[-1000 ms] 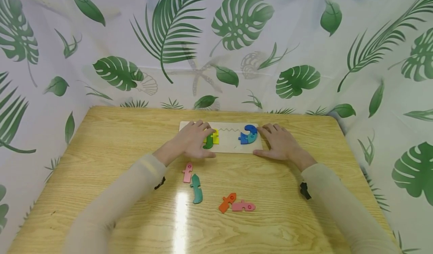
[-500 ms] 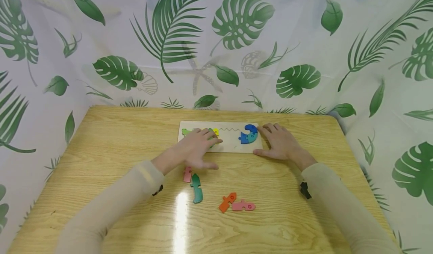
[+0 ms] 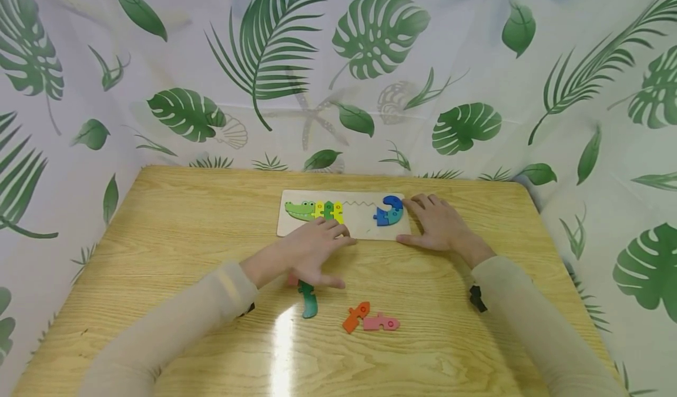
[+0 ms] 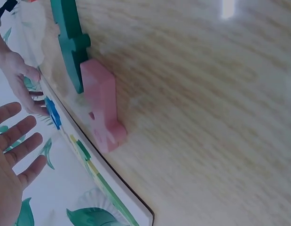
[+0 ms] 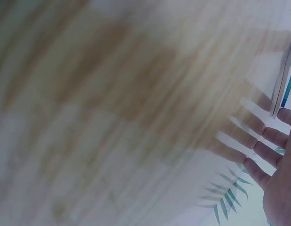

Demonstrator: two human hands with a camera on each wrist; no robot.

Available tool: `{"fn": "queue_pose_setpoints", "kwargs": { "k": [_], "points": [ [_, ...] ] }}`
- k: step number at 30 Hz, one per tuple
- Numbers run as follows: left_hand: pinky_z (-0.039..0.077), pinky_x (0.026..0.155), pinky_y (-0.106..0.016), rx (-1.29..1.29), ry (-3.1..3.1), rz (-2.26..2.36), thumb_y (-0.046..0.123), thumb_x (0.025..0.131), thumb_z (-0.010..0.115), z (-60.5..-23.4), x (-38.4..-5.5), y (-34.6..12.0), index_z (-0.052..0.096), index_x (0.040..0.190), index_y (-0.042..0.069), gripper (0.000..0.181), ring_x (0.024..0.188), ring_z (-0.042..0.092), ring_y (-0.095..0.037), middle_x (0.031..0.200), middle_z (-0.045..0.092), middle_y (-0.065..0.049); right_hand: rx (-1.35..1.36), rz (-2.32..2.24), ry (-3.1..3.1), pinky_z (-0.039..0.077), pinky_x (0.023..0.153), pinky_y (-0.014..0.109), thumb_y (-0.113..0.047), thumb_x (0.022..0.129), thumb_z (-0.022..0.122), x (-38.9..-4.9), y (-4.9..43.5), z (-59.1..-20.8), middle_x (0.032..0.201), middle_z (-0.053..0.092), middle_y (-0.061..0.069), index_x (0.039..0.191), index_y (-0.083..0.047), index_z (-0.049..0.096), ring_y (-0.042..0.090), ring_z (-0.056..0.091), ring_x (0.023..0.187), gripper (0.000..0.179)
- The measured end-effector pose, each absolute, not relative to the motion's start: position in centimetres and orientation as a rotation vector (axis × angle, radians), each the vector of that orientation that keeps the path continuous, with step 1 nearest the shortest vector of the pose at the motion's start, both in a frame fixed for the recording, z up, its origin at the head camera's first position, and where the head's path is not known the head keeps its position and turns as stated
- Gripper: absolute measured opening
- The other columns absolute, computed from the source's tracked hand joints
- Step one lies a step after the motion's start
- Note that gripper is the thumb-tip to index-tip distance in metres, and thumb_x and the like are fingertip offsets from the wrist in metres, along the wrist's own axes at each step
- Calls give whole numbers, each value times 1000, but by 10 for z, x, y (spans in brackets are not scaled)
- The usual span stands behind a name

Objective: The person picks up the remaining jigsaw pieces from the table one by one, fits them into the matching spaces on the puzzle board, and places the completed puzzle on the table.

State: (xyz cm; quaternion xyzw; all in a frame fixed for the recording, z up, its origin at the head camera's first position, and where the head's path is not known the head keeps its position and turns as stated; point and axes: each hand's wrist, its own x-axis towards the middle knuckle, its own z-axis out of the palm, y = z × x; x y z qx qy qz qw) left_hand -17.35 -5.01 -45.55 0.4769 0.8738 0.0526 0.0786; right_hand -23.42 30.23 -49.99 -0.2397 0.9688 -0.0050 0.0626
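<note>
While your right hand (image 3: 440, 226) touches the right end of the puzzle board (image 3: 362, 229) with spread fingers, your left hand (image 3: 312, 251), fingers apart and holding nothing, hovers partly over a teal piece (image 3: 309, 307) and a pink piece (image 4: 102, 94). The board lies on the tabletop (image 3: 433, 350), bearing a green crocodile head (image 3: 297, 211), yellow and green segments (image 3: 329, 209) and a blue tail (image 3: 392, 215); nearer you, an orange piece (image 3: 355, 318) sits just beside another pink piece (image 3: 378, 323).

left grip (image 3: 311, 251) nearer teal piece (image 3: 309, 305)

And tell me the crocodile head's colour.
The crocodile head is light green, best seen in the head view.
</note>
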Motion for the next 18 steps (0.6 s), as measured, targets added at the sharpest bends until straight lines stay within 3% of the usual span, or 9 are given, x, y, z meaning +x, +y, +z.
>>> {"fn": "queue_pose_setpoints", "kwargs": {
  "k": [18],
  "points": [
    [41,120,-46,1538,2539,46,82,87,56,-462,-154,-47,47,158,21,94,142,52,-25,154,56,-5,-734,-10,2946,40,117,67,-85,87,55,-235,303,-502,156,48,18,164,-13,37,43,47,143,107]
  ]
}}
